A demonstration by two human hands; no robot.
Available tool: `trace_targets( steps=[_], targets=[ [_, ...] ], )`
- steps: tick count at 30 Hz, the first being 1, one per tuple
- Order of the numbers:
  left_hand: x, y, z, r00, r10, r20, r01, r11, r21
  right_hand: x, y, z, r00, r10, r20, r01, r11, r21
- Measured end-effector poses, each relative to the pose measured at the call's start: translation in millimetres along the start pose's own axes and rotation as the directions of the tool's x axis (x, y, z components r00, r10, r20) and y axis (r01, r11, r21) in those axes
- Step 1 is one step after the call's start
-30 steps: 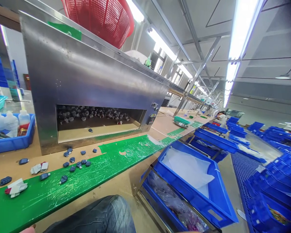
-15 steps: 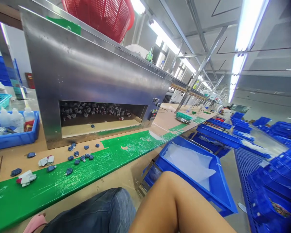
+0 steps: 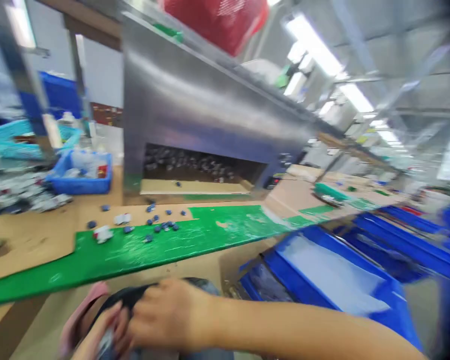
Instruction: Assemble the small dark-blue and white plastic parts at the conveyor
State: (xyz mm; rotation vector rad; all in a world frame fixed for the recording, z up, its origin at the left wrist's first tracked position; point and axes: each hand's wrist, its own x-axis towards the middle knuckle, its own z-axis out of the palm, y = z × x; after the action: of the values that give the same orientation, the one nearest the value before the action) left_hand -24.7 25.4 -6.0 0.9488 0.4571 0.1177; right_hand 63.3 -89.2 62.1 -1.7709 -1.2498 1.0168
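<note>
Low in the view, over my lap, my right hand [image 3: 168, 314] is closed, its fingers curled towards my left hand; what it holds, if anything, is hidden. My left hand [image 3: 104, 325] sits just beside it, fingers closed around a small blue-grey piece [image 3: 107, 345], blurred by motion. Above them, small dark blue pieces [image 3: 157, 228] lie scattered on the green-covered bench edge [image 3: 225, 235]. Two white pieces, one a white piece with a hint of red [image 3: 102, 234], lie among them to the left.
A steel oven-like box [image 3: 210, 115] with a low slot stands behind the bench, pale pieces inside. At left are a blue bin of bottles [image 3: 80, 187] and a pile of pale pieces [image 3: 30, 195]. A blue crate [image 3: 405, 320] stands low at right.
Both hands have come into view low in the middle, with my right forearm now stretched across from the right. The view has swung left, showing more bench there.
</note>
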Motion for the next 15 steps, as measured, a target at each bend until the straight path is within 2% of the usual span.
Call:
trace_targets(
  steps=[1, 2, 3, 4, 5, 6, 8, 10, 15],
  targets=[
    [-5.6, 1.4, 3.2, 0.999, 0.000, -0.047, -0.002, 0.999, -0.044, 4.0, -2.8, -3.9, 0.999, -0.017, 0.048, 0.024, 0.990, -0.140],
    [-9.2, 4.1, 6.2, 0.997, 0.004, -0.080, -0.011, 0.996, -0.094, 7.1, -5.8, -7.3, 0.998, -0.049, 0.041, 0.058, 0.968, -0.245],
    [-11.0, 7.9, 8.8, 0.995, 0.016, -0.101, -0.031, 0.989, -0.147, 9.3, -8.5, -10.5, 0.991, -0.128, 0.031, 0.126, 0.853, -0.507],
    [-11.3, 12.5, 10.9, 0.996, 0.019, -0.087, -0.037, 0.978, -0.203, 10.7, -10.7, -13.4, 0.977, -0.209, 0.033, 0.177, 0.720, -0.671],
    [-11.0, 17.4, 12.6, 0.995, 0.054, -0.090, -0.074, 0.967, -0.243, 11.5, -12.3, -15.8, 0.955, -0.296, 0.037, 0.224, 0.629, -0.745],
    [-10.8, 22.0, 14.0, 0.993, 0.078, -0.094, -0.101, 0.957, -0.273, 11.7, -13.5, -17.3, 0.927, -0.373, 0.042, 0.268, 0.577, -0.772],
    [-13.2, 29.1, 16.4, 0.995, 0.086, -0.042, -0.095, 0.950, -0.298, 11.0, -15.1, -17.5, 0.902, -0.431, 0.003, 0.276, 0.572, -0.772],
    [-19.2, 32.8, 18.3, 0.995, 0.102, -0.009, -0.100, 0.947, -0.306, 10.3, -16.2, -15.0, 0.909, -0.414, -0.053, 0.243, 0.627, -0.740],
    [-31.5, 36.2, 17.2, 0.988, 0.144, -0.048, -0.152, 0.959, -0.240, 12.9, -16.4, -11.5, 0.930, -0.352, -0.103, 0.198, 0.720, -0.665]
  ],
)
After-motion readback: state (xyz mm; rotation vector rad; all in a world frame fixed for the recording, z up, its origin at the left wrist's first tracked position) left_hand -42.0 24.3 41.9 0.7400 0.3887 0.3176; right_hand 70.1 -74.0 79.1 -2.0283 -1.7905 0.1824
